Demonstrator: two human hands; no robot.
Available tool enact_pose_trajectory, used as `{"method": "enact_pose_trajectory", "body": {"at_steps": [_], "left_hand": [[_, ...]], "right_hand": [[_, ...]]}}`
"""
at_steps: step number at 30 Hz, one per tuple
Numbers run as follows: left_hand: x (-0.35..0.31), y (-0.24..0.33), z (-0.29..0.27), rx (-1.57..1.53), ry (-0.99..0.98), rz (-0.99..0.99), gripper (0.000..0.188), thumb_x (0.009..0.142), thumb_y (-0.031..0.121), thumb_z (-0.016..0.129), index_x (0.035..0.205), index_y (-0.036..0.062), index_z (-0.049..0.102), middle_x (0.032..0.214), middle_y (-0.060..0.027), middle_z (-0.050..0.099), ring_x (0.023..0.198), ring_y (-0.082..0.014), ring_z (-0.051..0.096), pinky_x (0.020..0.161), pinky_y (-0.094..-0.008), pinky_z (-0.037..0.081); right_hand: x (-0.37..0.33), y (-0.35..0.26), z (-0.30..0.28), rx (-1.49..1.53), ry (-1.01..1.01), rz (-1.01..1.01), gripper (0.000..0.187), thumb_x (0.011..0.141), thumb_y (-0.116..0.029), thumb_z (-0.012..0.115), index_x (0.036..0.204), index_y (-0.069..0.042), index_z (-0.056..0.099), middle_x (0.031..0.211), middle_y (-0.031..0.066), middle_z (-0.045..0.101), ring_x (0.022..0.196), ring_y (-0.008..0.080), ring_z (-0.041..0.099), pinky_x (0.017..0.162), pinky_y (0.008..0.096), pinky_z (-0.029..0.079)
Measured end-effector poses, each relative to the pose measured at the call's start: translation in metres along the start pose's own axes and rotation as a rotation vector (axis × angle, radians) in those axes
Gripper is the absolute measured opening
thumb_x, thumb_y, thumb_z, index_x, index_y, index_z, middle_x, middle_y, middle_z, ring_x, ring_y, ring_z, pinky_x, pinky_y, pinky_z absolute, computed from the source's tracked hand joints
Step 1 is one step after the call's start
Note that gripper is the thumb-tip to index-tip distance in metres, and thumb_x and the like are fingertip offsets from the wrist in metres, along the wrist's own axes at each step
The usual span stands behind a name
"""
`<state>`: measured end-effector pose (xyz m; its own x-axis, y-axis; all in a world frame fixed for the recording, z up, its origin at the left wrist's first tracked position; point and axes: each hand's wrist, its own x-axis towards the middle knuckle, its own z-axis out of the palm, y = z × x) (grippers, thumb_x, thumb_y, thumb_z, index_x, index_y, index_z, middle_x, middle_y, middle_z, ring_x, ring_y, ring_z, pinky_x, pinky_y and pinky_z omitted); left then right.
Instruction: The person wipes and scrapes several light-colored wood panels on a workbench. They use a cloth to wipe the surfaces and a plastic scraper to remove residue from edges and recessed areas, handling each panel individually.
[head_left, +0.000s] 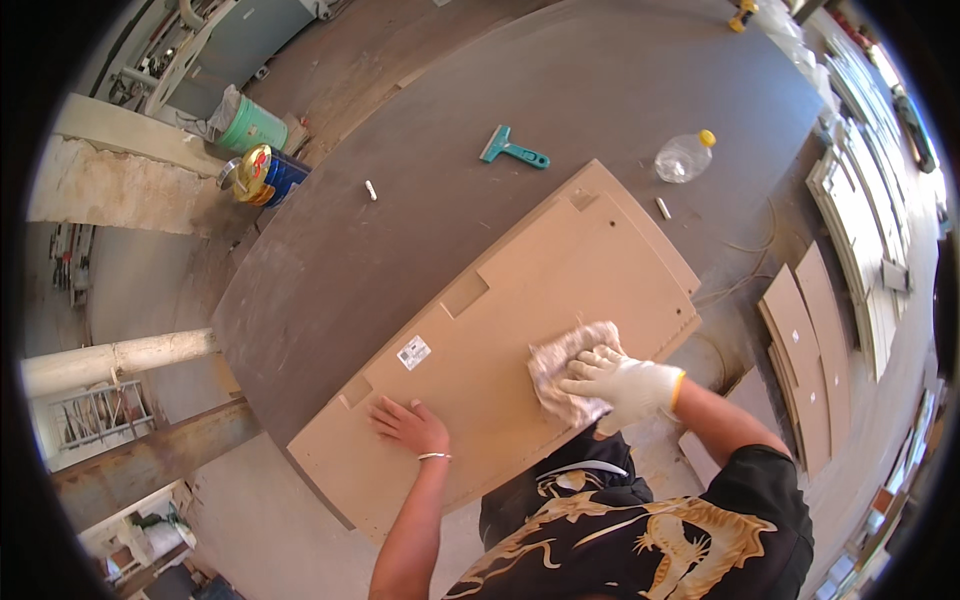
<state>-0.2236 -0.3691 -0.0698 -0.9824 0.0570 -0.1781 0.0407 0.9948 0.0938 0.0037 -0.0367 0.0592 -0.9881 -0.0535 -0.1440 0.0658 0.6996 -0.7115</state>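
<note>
A brown board (520, 300) with notches along its far edge and small holes at its right end lies slantwise before me. A white printed label (413, 352) is stuck on it. My left hand (412, 428), bare with a bracelet at the wrist, lies flat on the board's left part with fingers spread. My right hand (625, 387), in a white glove with a yellow cuff, holds a crumpled, pale, stained rag (560, 372) against the board near its front edge. Part of the rag is hidden under the glove.
Beyond the board, the dark table (380, 260) carries a teal scraper (515, 150), a clear bottle with a yellow cap (683, 158) and two white sticks (663, 208). A metal can (268, 177) and a green bucket (250, 125) stand at left. Panels (805, 350) are stacked at right.
</note>
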Motion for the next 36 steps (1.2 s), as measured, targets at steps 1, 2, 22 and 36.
{"method": "enact_pose_trajectory", "body": {"at_steps": [1,2,22,36], "left_hand": [[0.0,0.012,0.002,0.026,0.019,-0.039,0.075,0.106,0.029,0.051,0.167,-0.0033,0.024,0.178,-0.0294,0.011,0.164,-0.0515,0.007,0.129,-0.0658,0.009],[-0.001,0.021,0.004,0.039,0.059,-0.054,0.075,0.106,0.03,0.05,0.167,-0.0049,0.023,0.177,-0.0298,0.011,0.164,-0.0516,0.007,0.13,-0.0655,0.008],[-0.004,0.005,0.011,0.073,0.208,0.095,0.074,0.111,0.04,0.038,0.165,-0.0075,0.023,0.173,-0.0338,0.02,0.161,-0.051,0.016,0.128,-0.0638,0.016],[-0.004,0.005,0.012,0.099,0.267,0.097,0.07,0.112,0.04,0.04,0.166,-0.0034,0.027,0.173,-0.0282,0.027,0.16,-0.0445,0.025,0.129,-0.0573,0.019]], "right_hand": [[0.01,0.017,-0.026,0.197,-0.018,-0.019,0.049,0.084,-0.026,0.073,0.131,-0.015,0.072,0.137,0.0164,0.067,0.129,0.0384,0.061,0.111,0.0516,0.046],[0.03,0.041,-0.051,0.223,0.089,0.098,0.044,0.086,-0.026,0.072,0.128,-0.013,0.073,0.132,0.0184,0.07,0.123,0.0388,0.065,0.105,0.0508,0.05],[0.066,0.189,-0.159,-0.167,0.403,0.509,0.069,0.089,-0.007,0.066,0.155,-0.023,0.058,0.105,0.0134,0.072,0.091,0.0356,0.072,0.082,0.0449,0.058],[0.09,0.101,-0.078,-0.253,0.33,0.743,0.044,0.1,-0.023,0.065,0.143,-0.027,0.061,0.089,0.0154,0.068,0.074,0.0365,0.072,0.066,0.0481,0.057]]}}
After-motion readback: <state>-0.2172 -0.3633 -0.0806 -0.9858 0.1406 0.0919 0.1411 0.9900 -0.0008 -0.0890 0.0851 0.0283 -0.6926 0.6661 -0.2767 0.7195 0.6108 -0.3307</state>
